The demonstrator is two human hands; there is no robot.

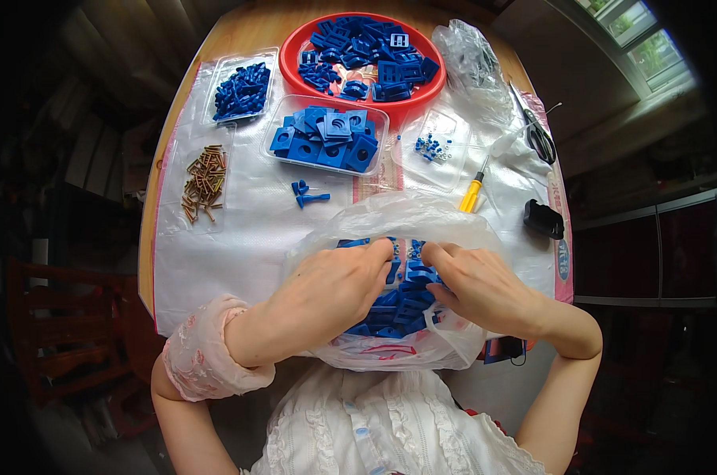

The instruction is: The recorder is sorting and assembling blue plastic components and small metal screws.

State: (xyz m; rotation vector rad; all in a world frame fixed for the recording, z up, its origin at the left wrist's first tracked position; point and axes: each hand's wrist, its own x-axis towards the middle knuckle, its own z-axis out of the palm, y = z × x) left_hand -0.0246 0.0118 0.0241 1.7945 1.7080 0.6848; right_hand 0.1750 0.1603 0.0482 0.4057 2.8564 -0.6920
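Note:
A crinkled white plastic bag (pixel 358 214) lies open at the near middle of the table, with many blue plastic parts (pixel 402 309) inside. Both my hands are over its mouth. The fingers of my left hand (pixel 338 277) are curled in a pinch against a small blue plastic part with silvery bits (pixel 395 252). Facing it, my right hand (pixel 485 285) has thumb and fingers bent round another blue plastic part (pixel 418 252). A narrow gap separates the two pieces. My fingers partly hide both grips.
Beyond the bag stand a red basin (pixel 289 67) of blue parts and a clear tub (pixel 270 150) of blue square plates. Brass screws (pixel 205 182) lie at left, loose blue pieces (pixel 311 195) centre. A yellow screwdriver (pixel 471 195), black scissors (pixel 539 138) and a black object (pixel 543 219) lie right.

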